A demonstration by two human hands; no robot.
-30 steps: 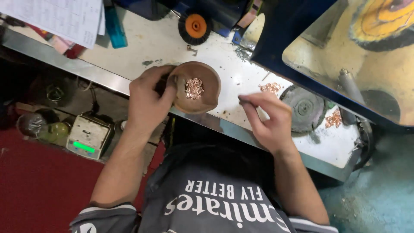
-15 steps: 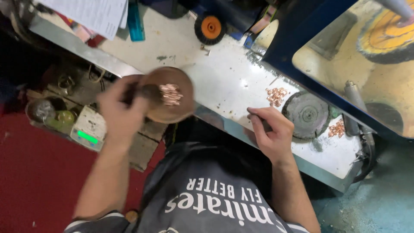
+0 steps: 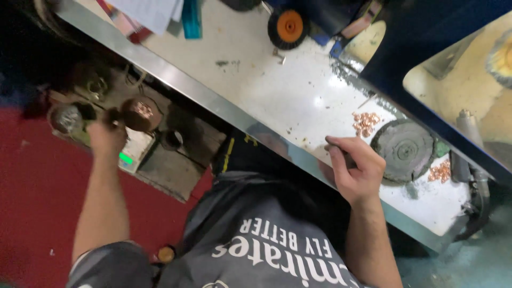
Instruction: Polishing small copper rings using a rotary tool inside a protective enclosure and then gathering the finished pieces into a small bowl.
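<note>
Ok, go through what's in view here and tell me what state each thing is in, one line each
Left hand: gripping the brown bowl, off the bench.
Brown bowl: held, copper bits inside.
Right hand: on the bench edge, fingers curled on a thin tool.
Grey disc: lying flat.
Copper pieces: loose pile on the white bench.

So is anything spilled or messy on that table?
Yes. Small copper-coloured pieces lie loose in a heap on the white worktop beside the round grey disc, with a second heap on its other side. The right hand rests near them. The left hand holds a brown bowl of similar bits, off the table.
</note>
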